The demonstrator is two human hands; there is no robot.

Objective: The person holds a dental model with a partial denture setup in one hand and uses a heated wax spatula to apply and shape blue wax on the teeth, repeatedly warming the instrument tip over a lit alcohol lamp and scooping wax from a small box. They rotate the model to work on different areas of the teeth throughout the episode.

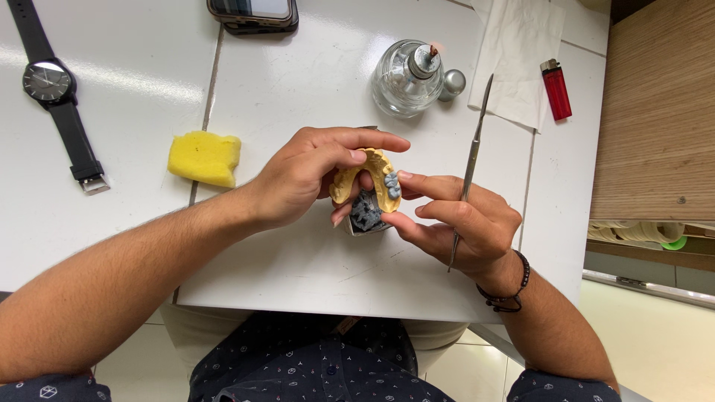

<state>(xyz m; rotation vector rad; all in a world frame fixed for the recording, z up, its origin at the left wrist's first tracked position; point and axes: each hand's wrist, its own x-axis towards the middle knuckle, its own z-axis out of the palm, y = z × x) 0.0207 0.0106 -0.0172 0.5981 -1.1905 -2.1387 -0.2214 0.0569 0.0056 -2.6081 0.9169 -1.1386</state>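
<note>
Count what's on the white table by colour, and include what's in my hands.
Yellow: 2, the sponge and the dental cast in the left hand
Red: 1, the lighter
Black: 2, the watch and the phone
Clear: 1, the glass burner
Silver: 1, the metal tool in the right hand
White: 1, the tissue
Total: 8

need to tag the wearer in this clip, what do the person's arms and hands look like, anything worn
Both forearms are bare, and so are the left hand and right hand. The right wrist carries a dark beaded bracelet. Short dark navy sleeves with a small pale geometric print show at the bottom corners. No rings or gloves visible.
</note>
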